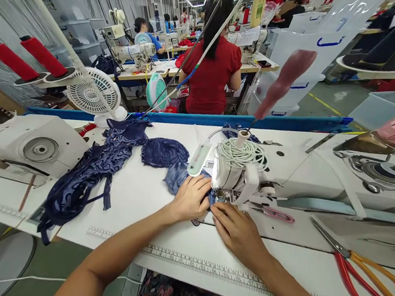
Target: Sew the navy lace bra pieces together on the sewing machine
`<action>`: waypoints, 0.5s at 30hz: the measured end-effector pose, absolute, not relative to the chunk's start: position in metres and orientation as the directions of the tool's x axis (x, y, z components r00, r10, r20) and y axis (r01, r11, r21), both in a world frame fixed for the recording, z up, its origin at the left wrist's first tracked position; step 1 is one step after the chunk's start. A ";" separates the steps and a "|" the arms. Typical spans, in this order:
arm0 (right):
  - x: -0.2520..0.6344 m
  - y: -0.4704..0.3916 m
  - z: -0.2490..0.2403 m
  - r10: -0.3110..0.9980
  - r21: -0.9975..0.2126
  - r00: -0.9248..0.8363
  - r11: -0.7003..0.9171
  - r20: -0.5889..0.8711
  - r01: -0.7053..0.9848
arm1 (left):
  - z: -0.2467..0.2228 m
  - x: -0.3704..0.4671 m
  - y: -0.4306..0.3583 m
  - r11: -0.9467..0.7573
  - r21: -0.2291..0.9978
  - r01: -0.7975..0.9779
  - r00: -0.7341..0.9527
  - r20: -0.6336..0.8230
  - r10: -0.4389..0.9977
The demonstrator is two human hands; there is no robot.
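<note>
Blue patterned fabric [176,177] lies at the needle area of a white sewing machine [232,171]. My left hand [191,198] presses on the fabric's near edge, just left of the presser foot, its fingers together. Close to the foot on the right, my right hand [237,230] has its fingertips on the same fabric edge, fingers held together. Part of the fabric is hidden under the hands and the machine head. A darker blue bundle [165,153] touches the fabric from behind.
Dark blue garments [87,175] are heaped at the left, beside another machine [31,145]. Pink-handled snips [278,214] and large scissors [347,253] lie at the right. A small fan [93,91] stands behind. A person in red [210,75] sits ahead.
</note>
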State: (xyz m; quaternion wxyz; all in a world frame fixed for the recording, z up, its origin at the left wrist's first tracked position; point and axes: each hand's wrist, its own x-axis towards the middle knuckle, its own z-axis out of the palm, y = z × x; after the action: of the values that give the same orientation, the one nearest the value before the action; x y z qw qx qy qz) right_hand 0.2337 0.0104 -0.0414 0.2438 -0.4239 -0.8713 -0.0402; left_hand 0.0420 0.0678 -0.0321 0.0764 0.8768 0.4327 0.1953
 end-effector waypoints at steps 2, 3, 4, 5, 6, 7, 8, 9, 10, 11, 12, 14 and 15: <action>0.235 0.010 -0.043 0.739 -0.123 -0.508 0.611 0.441 0.782 | -0.030 0.043 0.076 -0.631 0.296 0.717 0.568 0.276 0.775; 0.235 0.010 -0.043 0.744 -0.121 -0.506 0.606 0.437 0.786 | -0.030 0.043 0.078 -0.637 0.292 0.713 0.575 0.276 0.770; 0.235 0.010 -0.043 0.745 -0.121 -0.504 0.604 0.436 0.788 | -0.029 0.042 0.079 -0.642 0.289 0.710 0.581 0.275 0.766; 0.236 0.009 -0.042 0.747 -0.124 -0.500 0.601 0.437 0.790 | -0.028 0.042 0.079 -0.647 0.285 0.707 0.587 0.273 0.762; 0.236 0.009 -0.042 0.749 -0.130 -0.497 0.600 0.439 0.789 | -0.028 0.041 0.078 -0.652 0.281 0.704 0.592 0.274 0.757; 0.235 0.008 -0.041 0.749 -0.138 -0.494 0.601 0.442 0.787 | -0.028 0.040 0.077 -0.659 0.275 0.700 0.596 0.282 0.752; 0.235 0.008 -0.040 0.748 -0.149 -0.490 0.603 0.447 0.784 | -0.028 0.039 0.075 -0.667 0.266 0.696 0.600 0.296 0.743; 0.234 0.008 -0.039 0.748 -0.163 -0.484 0.604 0.454 0.780 | -0.027 0.038 0.074 -0.679 0.252 0.690 0.604 0.317 0.731; 0.234 0.008 -0.038 0.751 -0.185 -0.477 0.605 0.456 0.775 | -0.027 0.038 0.072 -0.693 0.234 0.682 0.607 0.348 0.715; 0.234 0.008 -0.038 0.764 -0.217 -0.455 0.592 0.458 0.776 | -0.027 0.038 0.069 -0.705 0.213 0.676 0.605 0.385 0.697; 0.236 0.009 -0.037 0.788 -0.258 -0.411 0.561 0.458 0.787 | -0.027 0.038 0.067 -0.716 0.192 0.671 0.603 0.422 0.677; 0.245 0.013 -0.036 0.849 -0.340 -0.277 0.450 0.451 0.826 | -0.026 0.040 0.061 -0.735 0.147 0.662 0.606 0.471 0.641; 0.253 0.015 -0.036 0.874 -0.371 -0.199 0.380 0.443 0.847 | -0.025 0.041 0.057 -0.743 0.124 0.658 0.616 0.479 0.625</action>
State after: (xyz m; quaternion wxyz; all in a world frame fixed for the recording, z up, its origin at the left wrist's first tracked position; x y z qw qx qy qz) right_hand 0.2528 0.0150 -0.0361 0.3023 -0.5562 -0.7738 0.0223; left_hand 0.0406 0.0572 -0.0252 -0.0318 0.8983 0.3570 0.2543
